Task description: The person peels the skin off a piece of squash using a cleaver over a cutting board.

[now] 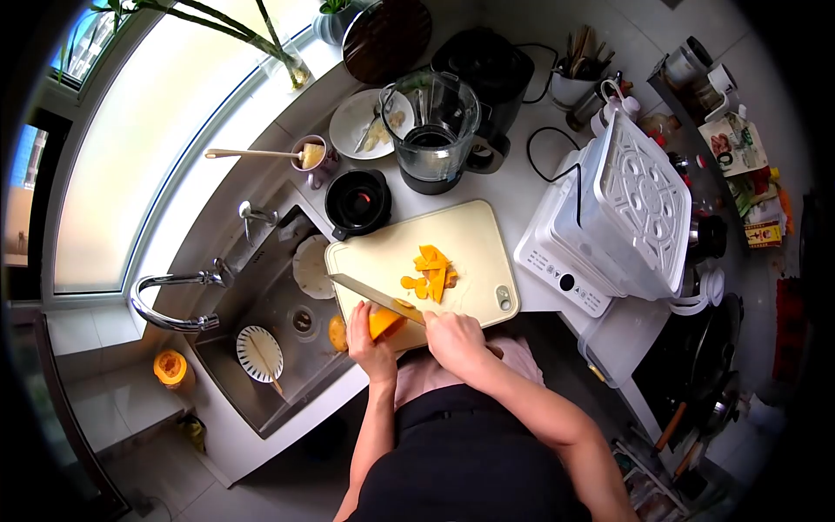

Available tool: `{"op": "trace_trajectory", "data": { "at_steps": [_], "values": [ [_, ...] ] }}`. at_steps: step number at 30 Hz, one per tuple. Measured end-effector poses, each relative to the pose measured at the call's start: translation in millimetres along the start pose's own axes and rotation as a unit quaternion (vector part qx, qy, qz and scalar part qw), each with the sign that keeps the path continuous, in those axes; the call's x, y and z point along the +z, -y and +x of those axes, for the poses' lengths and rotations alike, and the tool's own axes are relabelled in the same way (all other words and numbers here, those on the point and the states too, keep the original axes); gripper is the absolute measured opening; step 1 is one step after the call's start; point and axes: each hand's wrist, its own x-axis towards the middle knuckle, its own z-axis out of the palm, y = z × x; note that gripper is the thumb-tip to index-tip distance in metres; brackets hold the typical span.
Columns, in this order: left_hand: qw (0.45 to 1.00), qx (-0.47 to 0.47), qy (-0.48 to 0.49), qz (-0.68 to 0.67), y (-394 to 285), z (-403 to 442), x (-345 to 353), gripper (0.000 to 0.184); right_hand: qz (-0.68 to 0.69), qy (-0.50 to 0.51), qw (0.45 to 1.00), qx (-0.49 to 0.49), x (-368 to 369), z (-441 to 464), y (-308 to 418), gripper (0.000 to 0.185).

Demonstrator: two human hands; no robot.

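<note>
My right hand [454, 343] is closed round the handle of a kitchen knife [358, 289], whose blade points up and left across the cutting board [477, 233]. A slice of orange flesh lies against the blade. My left hand [370, 344] grips a piece of orange squash [385, 324] at the board's near edge, close under the blade. Its tan-skinned end [337, 332] shows left of my fingers. Cut squash pieces [430, 271] lie in a small pile on the board, beyond the knife. My fingers hide part of the squash, and my right hand covers the knife handle.
Left of the board is the sink [287, 365], with a striped bowl [259, 354] and faucet [174, 304]. Behind stand a black container [358, 202], blender jug [430, 130], plate [348, 117] and mug [320, 165]. A steamer [600, 217] stands right. Another squash piece [170, 369] is far left.
</note>
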Motion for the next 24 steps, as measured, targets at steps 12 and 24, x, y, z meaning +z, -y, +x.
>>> {"op": "trace_trajectory", "data": {
  "at_steps": [12, 24],
  "values": [
    [1.000, 0.002, 0.010, 0.004, -3, 6, 1, 0.049, 0.016, -0.045, 0.999, -0.002, 21, 16, -10, 0.011],
    [1.000, 0.011, 0.002, 0.010, -2, 6, -3, 0.043, 0.028, 0.007, 1.000, 0.000, 4, 22, -4, 0.016]
  ]
}}
